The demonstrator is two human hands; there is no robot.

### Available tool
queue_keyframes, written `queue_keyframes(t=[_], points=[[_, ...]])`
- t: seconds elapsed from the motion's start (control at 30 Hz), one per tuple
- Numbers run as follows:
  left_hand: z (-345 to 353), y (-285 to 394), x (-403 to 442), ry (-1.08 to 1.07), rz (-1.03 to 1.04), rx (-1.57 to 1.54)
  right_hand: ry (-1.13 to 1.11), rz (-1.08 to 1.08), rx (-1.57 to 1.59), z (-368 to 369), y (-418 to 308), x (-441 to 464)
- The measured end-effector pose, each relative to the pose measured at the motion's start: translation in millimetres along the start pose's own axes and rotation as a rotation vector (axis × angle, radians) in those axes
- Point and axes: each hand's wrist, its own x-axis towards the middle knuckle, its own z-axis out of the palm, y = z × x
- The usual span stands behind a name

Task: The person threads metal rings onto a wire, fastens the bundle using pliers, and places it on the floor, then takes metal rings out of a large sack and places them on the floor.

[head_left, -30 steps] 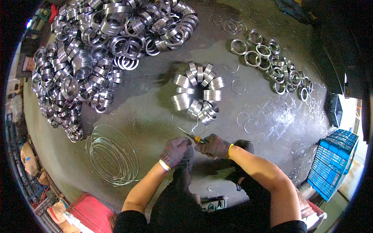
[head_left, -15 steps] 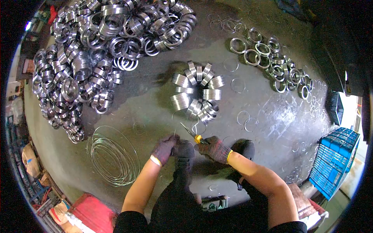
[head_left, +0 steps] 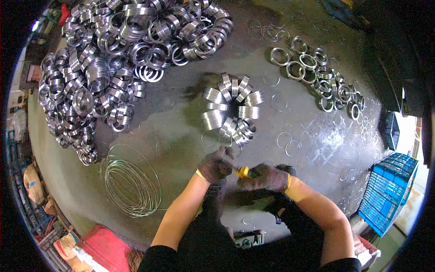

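Dark-gloved right hand (head_left: 265, 177) is wrapped round a yellow-handled metal tool (head_left: 244, 172), blurry tip right by the dark-gloved left hand (head_left: 215, 167); can't tell if that's gripping anything. One slip could jab it, or knock the circle of shiny steel rings (head_left: 213, 120) just beyond, mid-scene.

Slanted yellow-handled tool (head_left: 243, 172) near shiny loop of metal rings (head_left: 248, 112)

The grey floor (head_left: 181, 111), darker in patches, catches a white glare (head_left: 328, 136) toward the right. A blue plastic crate (head_left: 389, 190) stands near the right edge, below bright light (head_left: 407, 133); a red object (head_left: 104, 249) lies lower left.
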Motion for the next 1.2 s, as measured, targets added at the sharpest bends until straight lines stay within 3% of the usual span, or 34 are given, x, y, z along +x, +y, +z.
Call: queue_keyframes(t=[0.03, 0.07, 0.1, 0.17, 0.2, 0.23, 0.27, 0.3, 0.33, 0.4, 0.57, 0.7, 0.77, 0.8, 0.83, 0.87, 0.9, 0.93, 0.97, 1.03, 1.07, 1.2], points=[[-1, -2, -1, -0.126, -0.002, -0.083, 0.082, -0.085, 0.044, -6, 7, -2], [0, -3, 5, -0.020, -0.042, -0.113, 0.241, -0.081, -0.019, -9, 12, -4], [6, 2, 4, -0.023, -0.046, -0.111, 0.247, -0.079, -0.019, -13, 5, -7], [24, 16, -7, 0.294, 0.256, 1.045, 0.669, 0.110, -0.691, -21, -11, -16], [34, 14, -6, 0.460, 0.287, 1.102, 0.670, 0.113, -0.689, -25, -5, -14], [39, 16, -8, 0.460, 0.285, 1.103, 0.804, 0.040, -0.990, -30, 5, -11], [42, 18, -11, 0.468, 0.469, 1.513, 0.930, -0.042, -1.293, -35, 12, -8], [46, 20, -15, 0.462, 0.658, 1.921, 0.928, -0.046, -1.292, -38, 7, -6], [52, 21, -18, 0.469, 0.658, 1.921, 0.929, -0.085, -1.426, -42, 2, -6], [65, 18, -20, 0.646, 0.448, 2.218, 0.930, -0.121, -1.557, -50, -10, -5], [91, 19, -25, 0.584, 0.394, 2.291, 0.734, -0.355, -1.584, -52, -33, 0], [86, 21, -24, 0.502, 0.369, 2.377, 0.597, -0.243, -1.547, -49, -25, 17], [85, 25, -31, 0.520, 0.451, 2.308, 0.627, -0.101, -1.190, -50, -20, 22], [83, 27, -36, 0.537, 0.529, 2.234, 0.627, -0.100, -1.189, -50, -26, 21], [77, 31, -42, 0.539, 0.526, 2.233, 0.465, 0.030, -1.246, -53, -38, 18], [66, 37, -48, 0.628, 0.602, 2.080, 0.301, 0.158, -1.294, -54, -45, 18], [52, 43, -52, 0.709, 0.673, 1.922, 0.302, 0.156, -1.294, -53, -39, 20], [35, 49, -44, 0.761, 0.908, 1.764, 0.214, 0.175, -0.906, -49, -24, 23], [17, 50, -39, 0.768, 0.909, 1.762, 0.123, 0.189, -0.520, -43, -6, 27], [31, 56, -34, 0.946, 0.702, 1.641, -0.054, 0.187, 0.952, -19, 44, 35], [54, 51, -35, 1.056, 0.591, 1.686, -0.345, 0.046, 1.436, -12, 63, 44], [55, 42, -10, 0.992, 0.579, 1.556, -0.485, -0.066, 1.485, -6, 72, 54]])
